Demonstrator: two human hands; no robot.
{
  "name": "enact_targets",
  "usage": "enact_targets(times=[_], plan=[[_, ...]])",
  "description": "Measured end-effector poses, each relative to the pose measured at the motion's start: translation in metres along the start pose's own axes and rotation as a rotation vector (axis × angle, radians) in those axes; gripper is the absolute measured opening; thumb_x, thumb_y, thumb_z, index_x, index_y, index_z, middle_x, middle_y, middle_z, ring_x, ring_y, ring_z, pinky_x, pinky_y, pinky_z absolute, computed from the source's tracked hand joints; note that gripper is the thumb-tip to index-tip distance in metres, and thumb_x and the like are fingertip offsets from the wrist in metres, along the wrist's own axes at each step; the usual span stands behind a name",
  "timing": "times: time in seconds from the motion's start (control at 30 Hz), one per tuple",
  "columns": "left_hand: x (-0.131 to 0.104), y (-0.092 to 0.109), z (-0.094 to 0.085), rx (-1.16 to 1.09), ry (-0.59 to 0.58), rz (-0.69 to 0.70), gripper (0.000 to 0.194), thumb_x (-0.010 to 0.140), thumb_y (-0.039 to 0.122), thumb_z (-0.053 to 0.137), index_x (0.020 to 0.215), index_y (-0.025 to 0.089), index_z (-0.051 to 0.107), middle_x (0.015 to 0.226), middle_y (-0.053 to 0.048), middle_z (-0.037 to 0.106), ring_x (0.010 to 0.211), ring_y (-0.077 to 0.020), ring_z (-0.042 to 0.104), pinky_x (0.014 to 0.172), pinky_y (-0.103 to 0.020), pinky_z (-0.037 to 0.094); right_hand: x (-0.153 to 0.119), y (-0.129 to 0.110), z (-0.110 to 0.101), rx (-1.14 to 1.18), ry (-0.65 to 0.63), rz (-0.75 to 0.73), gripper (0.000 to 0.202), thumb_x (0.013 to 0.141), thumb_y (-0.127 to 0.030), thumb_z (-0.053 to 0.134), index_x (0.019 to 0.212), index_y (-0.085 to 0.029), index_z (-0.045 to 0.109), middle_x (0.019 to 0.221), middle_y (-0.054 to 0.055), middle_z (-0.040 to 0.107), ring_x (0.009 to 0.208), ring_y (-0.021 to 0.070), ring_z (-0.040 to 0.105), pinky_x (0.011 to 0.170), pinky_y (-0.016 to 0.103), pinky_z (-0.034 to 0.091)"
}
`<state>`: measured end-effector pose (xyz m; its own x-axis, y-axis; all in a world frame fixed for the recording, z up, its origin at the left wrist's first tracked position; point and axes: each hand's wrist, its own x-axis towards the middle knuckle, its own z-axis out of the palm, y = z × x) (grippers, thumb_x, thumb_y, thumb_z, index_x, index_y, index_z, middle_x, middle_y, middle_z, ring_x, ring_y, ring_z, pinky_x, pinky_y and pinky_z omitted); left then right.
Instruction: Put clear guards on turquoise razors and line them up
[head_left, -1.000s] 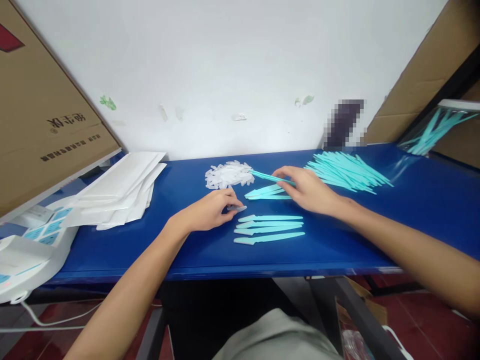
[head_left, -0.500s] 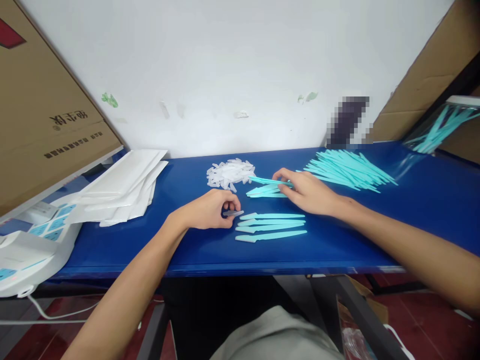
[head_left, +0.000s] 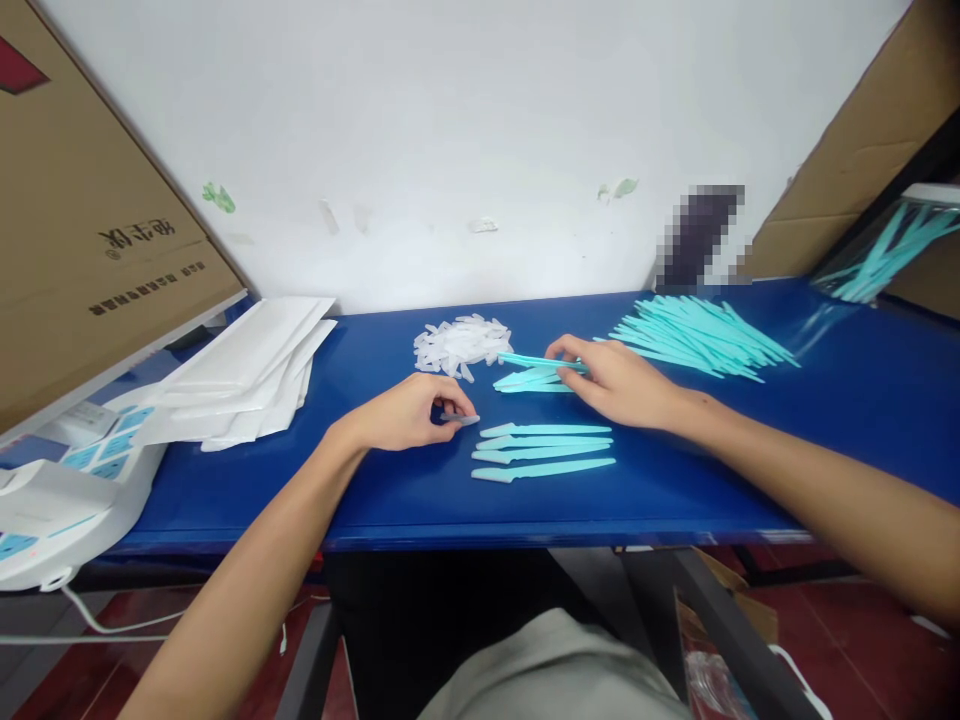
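Blue table (head_left: 420, 500) is partly covered by both forearms; cardboard box (head_left: 75, 190) is cut off at left; white machine (head_left: 131, 495) is cropped there too, its back overlapped by white packets (head_left: 240, 360); lidded jar (head_left: 931, 195) is cut off at right; stick pile (head_left: 709, 335) is seen at back right, near end partly hidden behind right hand (head_left: 622, 385); thumb and fingers there are nearly closed, held sticks (head_left: 529, 359) pinched, count can't be told; loose sticks (head_left: 529, 381) below are half hidden; turquoise row (head_left: 555, 468) is laid out in front; cap pile (head_left: 461, 345) is left of held sticks; small cap (head_left: 470, 420) is pinched in left hand (head_left: 405, 412), fingers curled, mostly hidden.
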<state>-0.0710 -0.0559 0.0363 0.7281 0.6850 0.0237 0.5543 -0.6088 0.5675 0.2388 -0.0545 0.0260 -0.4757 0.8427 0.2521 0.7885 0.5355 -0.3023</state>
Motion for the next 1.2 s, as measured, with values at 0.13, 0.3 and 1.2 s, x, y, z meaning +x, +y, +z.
enact_targets(times=[0.13, 0.3, 1.2], plan=[[0.002, -0.003, 0.001, -0.026, 0.053, 0.005, 0.021, 0.086, 0.025, 0.067, 0.105, 0.019, 0.074, 0.099, -0.005, 0.074, 0.082, -0.0152, 0.065, 0.075, -0.028, 0.055, 0.0, 0.0, 0.001, 0.003, 0.013, -0.018, 0.03, 0.098, -0.028, 0.043, 0.121, -0.018, 0.059, 0.073, 0.002, 0.065, 0.062, 0.0185, 0.055, 0.062, 0.029, 0.032], [0.006, -0.009, 0.007, 0.029, 0.149, 0.037, 0.021, 0.093, 0.03, 0.06, 0.109, 0.02, 0.068, 0.096, -0.004, 0.068, 0.081, -0.0152, 0.06, 0.074, -0.028, 0.051, 0.0, -0.001, 0.002, 0.024, 0.008, -0.037, 0.035, 0.099, -0.027, 0.041, 0.131, -0.018, 0.055, 0.071, 0.001, 0.064, 0.064, 0.0196, 0.057, 0.062, 0.029, 0.033], [0.014, -0.01, 0.021, 0.059, 0.27, 0.08, 0.017, 0.095, 0.035, 0.065, 0.091, 0.02, 0.072, 0.09, -0.002, 0.075, 0.079, -0.0152, 0.068, 0.073, -0.026, 0.053, -0.001, 0.002, 0.005, -0.036, -0.012, -0.05, 0.034, 0.098, -0.028, 0.043, 0.126, -0.019, 0.06, 0.086, 0.005, 0.073, 0.072, 0.022, 0.064, 0.066, 0.03, 0.037]])
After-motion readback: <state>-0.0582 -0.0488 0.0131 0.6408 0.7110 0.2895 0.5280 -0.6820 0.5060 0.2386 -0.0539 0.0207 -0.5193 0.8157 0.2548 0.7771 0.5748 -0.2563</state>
